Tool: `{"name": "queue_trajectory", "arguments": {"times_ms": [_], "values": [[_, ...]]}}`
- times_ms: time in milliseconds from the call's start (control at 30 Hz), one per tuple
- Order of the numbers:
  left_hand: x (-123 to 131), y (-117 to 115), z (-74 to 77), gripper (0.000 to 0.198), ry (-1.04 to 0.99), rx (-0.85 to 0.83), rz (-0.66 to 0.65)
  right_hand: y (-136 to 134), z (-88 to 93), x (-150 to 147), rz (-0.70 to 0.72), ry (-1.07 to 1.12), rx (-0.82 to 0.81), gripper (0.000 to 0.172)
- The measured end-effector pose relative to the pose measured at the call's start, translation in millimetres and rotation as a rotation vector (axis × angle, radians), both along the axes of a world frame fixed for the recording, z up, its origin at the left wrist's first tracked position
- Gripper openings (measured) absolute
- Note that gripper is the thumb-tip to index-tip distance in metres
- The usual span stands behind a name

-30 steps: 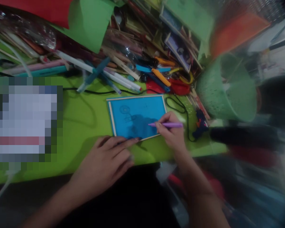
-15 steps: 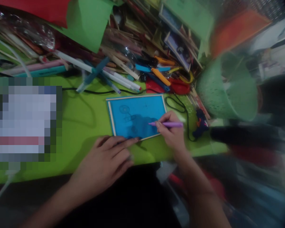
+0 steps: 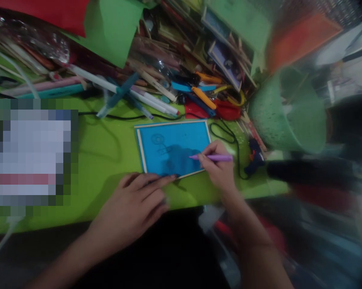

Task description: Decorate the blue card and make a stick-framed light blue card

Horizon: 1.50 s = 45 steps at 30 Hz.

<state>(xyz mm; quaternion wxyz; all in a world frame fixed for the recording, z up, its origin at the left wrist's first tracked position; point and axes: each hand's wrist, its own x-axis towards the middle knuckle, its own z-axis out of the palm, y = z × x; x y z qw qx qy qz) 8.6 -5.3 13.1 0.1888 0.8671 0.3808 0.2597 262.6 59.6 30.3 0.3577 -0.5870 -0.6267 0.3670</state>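
Just beyond the hands [image 3: 131,204], seemingly touching both, lies a blue panel [image 3: 174,145].

Tabletop [image 3: 102,160], L. side: open strip btwn pixelated item [image 3: 33,148] and blue board [image 3: 185,136]; passable. Far side obstr.: blk cable [image 3: 123,117], then pens [image 3: 150,100]. R. side obstr.: cord [image 3: 236,148], glue gun [image 3: 255,158], grn basket [image 3: 271,120] beyond. Near edge obstr. by L. hand [image 3: 132,200]; near-R. corner, R. hand [image 3: 219,170].

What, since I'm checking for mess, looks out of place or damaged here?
The jumble stands out: pens and sticks lie crossed in a heap beyond the blue board. The green basket at right looks tilted, though blur there makes that uncertain. No clear spill or damage shows.
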Motion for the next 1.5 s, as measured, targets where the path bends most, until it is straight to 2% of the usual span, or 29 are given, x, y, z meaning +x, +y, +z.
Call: {"name": "queue_trajectory", "arguments": {"times_ms": [767, 1500], "values": [[-1.1, 0.2, -0.7, 0.027, 0.014, -0.017, -0.023, -2.4, -0.6, 1.3, 0.016, 0.107, -0.030, 0.016], [-0.7, 0.0, -1.2, 0.027, 0.010, -0.011, -0.017, -3.5, -1.0, 2.4, 0.032, 0.116, -0.038, 0.015]]}}
